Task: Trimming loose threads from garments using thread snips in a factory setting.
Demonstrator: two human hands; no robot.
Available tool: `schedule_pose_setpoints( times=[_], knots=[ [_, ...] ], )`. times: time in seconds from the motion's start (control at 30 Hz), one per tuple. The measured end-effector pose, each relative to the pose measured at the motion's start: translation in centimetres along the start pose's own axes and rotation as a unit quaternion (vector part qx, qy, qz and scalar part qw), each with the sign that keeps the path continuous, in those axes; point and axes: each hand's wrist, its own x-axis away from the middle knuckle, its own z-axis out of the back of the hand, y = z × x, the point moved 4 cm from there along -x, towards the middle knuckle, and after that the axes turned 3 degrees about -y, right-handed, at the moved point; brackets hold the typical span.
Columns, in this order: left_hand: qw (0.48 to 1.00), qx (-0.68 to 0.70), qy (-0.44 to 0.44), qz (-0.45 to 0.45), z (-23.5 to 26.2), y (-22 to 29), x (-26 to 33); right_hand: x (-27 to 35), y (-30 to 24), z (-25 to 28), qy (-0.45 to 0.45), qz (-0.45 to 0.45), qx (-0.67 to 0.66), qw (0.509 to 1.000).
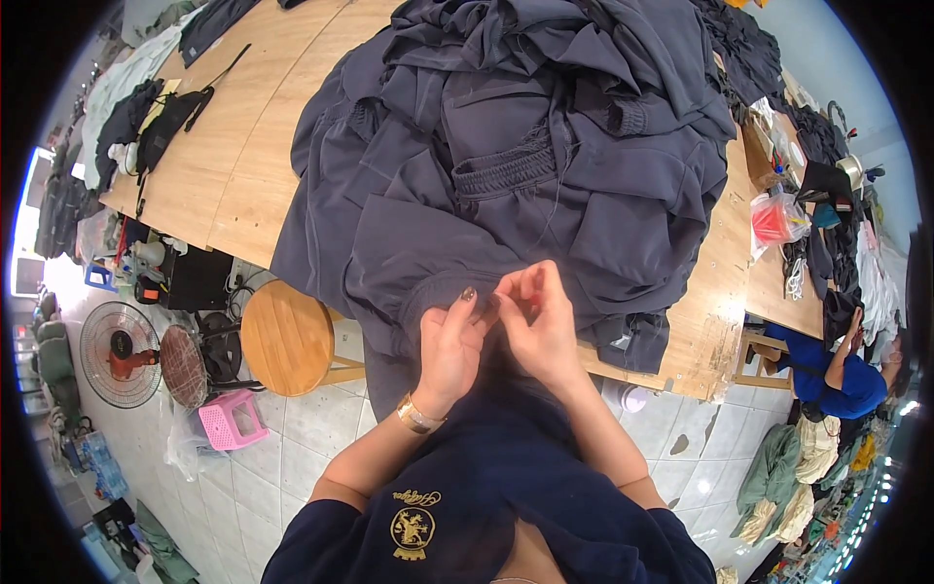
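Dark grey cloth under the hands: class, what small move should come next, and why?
Perhaps the left hand should steady the dark grey cloth beside the right hand: the cloth is creased and hangs past the edge of the wooden table, and both hands are close together over it. Anything pinched is too small to tell.

A plywood-topped worktable [243,107] spreads beyond the left hand [449,355], with a round wooden stool [287,336] near that hand on its left. Farther left, a fan [146,357] and a small pink plastic stool [230,420] sit over pale floor tiles [302,443], which show again to the right of the right hand [538,326]. Bright white light [37,180] glares far left; a pale wall [851,63] rises far beyond the right hand.
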Motion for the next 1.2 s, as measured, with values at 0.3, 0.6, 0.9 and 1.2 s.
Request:
schedule_pose_setpoints(
  times=[0.3,0.6,0.9,1.2],
  knots=[
    [0.998,0.031,0.040,0.023,0.0,1.6,-1.6,2.7,-1.8,2.1,-0.358,-0.107,-0.349,0.859],
    [0.999,0.004,0.035,0.021,0.2,-0.2,-0.8,0.1,-0.4,0.1,-0.028,-0.046,-0.070,0.996],
    [1.000,-0.012,0.024,-0.008,0.0,0.7,-1.5,1.1,-0.9,1.6,-0.117,-0.065,-0.217,0.967],
    [0.997,-0.010,0.067,0.034,-0.9,1.4,-1.6,1.5,-0.1,2.5,-0.059,0.049,0.252,0.965]
  ],
)
